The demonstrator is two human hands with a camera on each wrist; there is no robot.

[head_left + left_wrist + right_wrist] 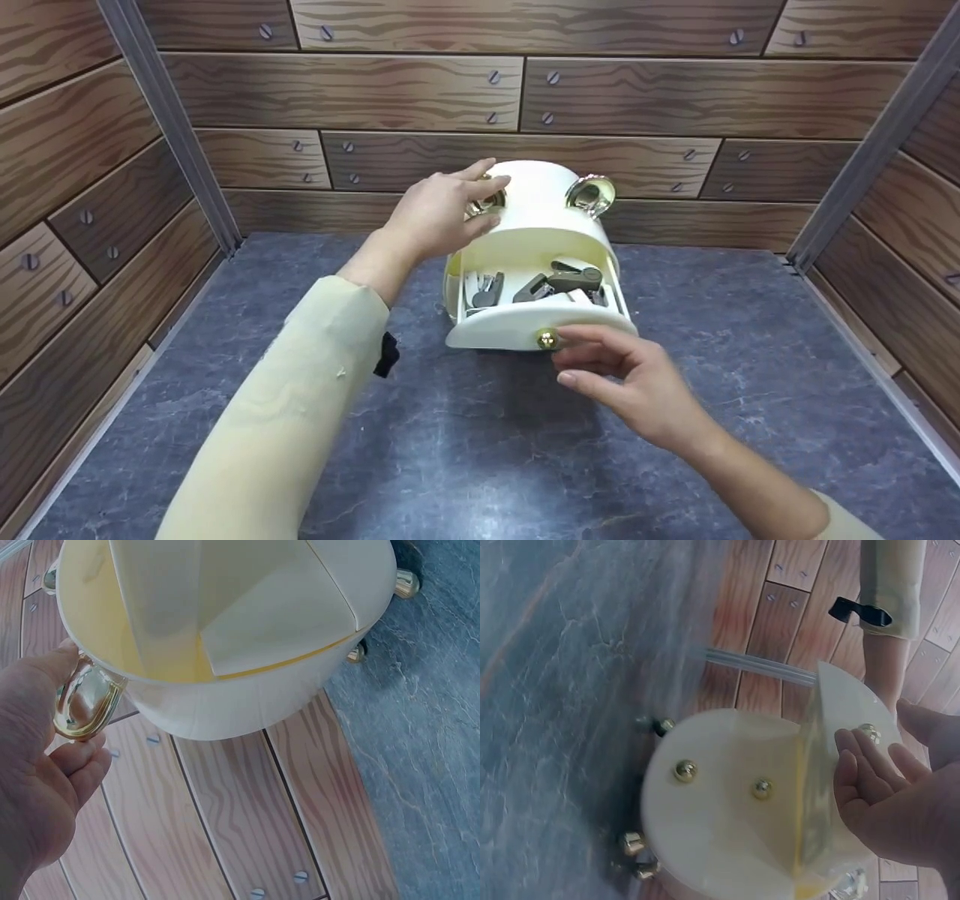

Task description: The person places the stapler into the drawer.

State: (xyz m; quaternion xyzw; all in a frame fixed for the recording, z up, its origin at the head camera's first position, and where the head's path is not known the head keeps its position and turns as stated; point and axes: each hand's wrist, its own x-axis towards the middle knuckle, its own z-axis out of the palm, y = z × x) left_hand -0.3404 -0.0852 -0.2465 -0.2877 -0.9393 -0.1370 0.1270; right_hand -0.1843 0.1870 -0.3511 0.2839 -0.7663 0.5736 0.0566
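Note:
A cream round-topped drawer box point(536, 180) stands on the floor panel, its top drawer point(495, 330) pulled out. Inside the drawer lie several small staplers point(574, 279), dark and white ones. My left hand point(442, 210) holds the box's left gold horn-shaped ornament point(86, 701) between thumb and fingers. The matching gold ornament point(591, 195) on the right is untouched. My right hand point(630, 382) is beside the drawer's gold knob point(547, 339), index fingertip close to it, thumb apart, fingers loosely bent. Whether that fingertip touches the knob I cannot tell.
Lower on the box front are two more gold knobs point(685, 770), and small gold feet point(632, 842) stick out below. Wood-patterned walls point(420, 90) enclose the back and sides of the blue-grey marbled surface point(420, 450). A black strap point(387, 355) hangs at the left sleeve.

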